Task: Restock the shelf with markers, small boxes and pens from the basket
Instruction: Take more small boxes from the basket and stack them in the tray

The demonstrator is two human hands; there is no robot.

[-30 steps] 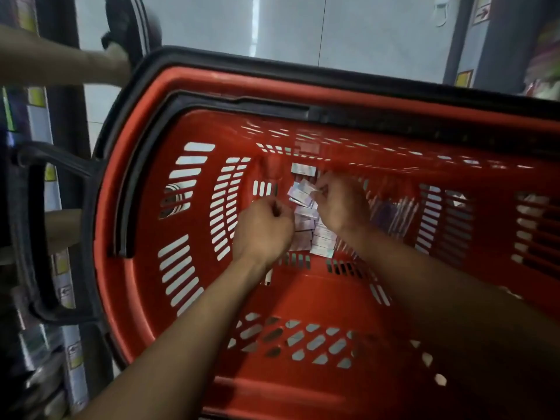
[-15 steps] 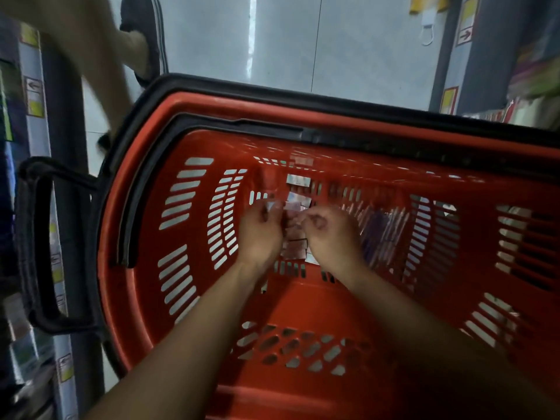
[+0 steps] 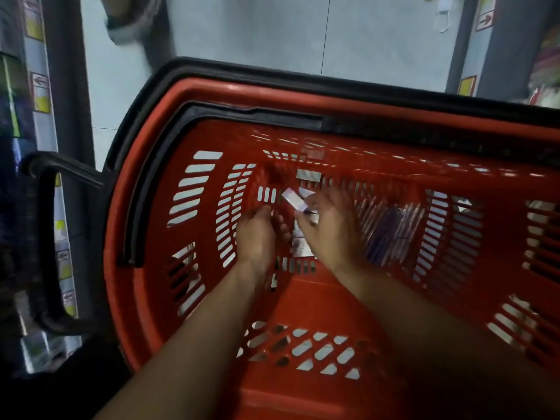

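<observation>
We see a red slotted basket (image 3: 303, 301) with a black rim. Small white boxes (image 3: 303, 247) lie heaped on its floor near the far wall; 1 white box (image 3: 293, 200) is tilted above them. Purple pens (image 3: 391, 234) lie bundled to their right.

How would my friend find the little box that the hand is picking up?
Look inside the big red basket, at the far end of its floor where both hands meet. The right hand pinches a small white box at its fingertips. The other small boxes lie flat below it, while this one is lifted and tilted.
</observation>
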